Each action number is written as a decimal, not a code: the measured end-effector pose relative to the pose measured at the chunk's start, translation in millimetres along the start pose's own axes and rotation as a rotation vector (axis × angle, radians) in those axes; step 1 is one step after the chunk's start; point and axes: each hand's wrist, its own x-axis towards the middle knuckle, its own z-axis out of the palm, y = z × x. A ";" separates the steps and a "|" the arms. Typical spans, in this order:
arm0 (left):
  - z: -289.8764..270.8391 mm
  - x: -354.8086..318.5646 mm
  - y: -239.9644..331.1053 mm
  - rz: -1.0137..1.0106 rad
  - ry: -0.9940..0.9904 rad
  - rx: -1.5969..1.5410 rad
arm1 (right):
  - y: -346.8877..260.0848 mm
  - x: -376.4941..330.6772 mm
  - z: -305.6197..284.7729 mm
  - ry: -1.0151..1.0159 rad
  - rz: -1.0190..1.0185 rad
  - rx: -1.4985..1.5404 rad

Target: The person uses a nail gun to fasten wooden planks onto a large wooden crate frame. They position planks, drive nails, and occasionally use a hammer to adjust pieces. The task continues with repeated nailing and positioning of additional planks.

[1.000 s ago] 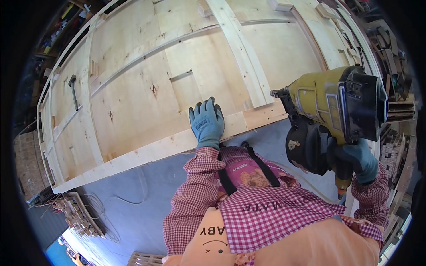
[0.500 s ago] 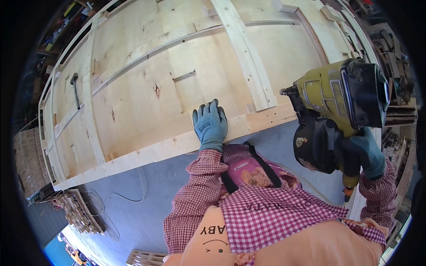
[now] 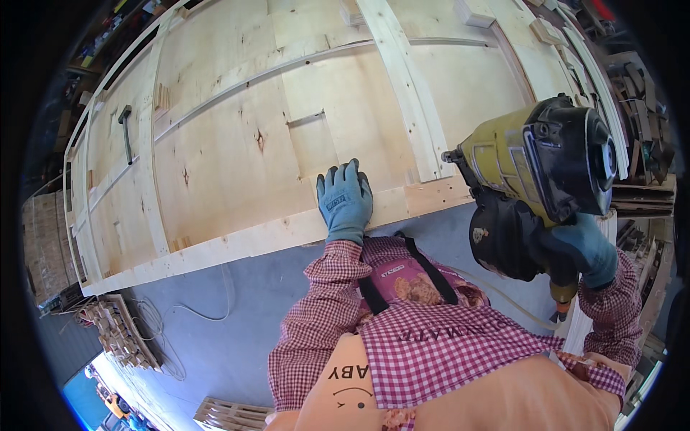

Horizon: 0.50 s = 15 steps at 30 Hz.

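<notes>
Yellow nail gun (image 3: 507,161), one, in right hand (image 3: 586,248); one hammer (image 3: 126,131).

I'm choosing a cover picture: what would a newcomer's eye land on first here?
Probably the yellow-and-black nail gun at right, gripped by the gloved right hand. Next comes the left hand, resting at centre on the near edge of the wooden panel. A hammer lies on the panel's left.

Left hand (image 3: 345,205) rests palm-down; right hand (image 3: 591,250) grips firmly.
</notes>
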 end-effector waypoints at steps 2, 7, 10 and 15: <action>0.9 -2.2 0.3 0.009 0.030 0.007 | -16.4 2.9 1.2 0.009 0.176 0.164; 1.6 2.1 1.6 0.029 0.060 0.006 | 7.6 22.9 11.7 -0.144 0.096 0.015; 0.3 -1.2 2.3 0.011 0.031 0.008 | -16.0 8.9 -2.5 -0.033 0.479 0.512; 1.1 -0.2 -3.0 -0.007 0.016 0.016 | 3.7 0.5 -13.0 0.149 0.373 0.573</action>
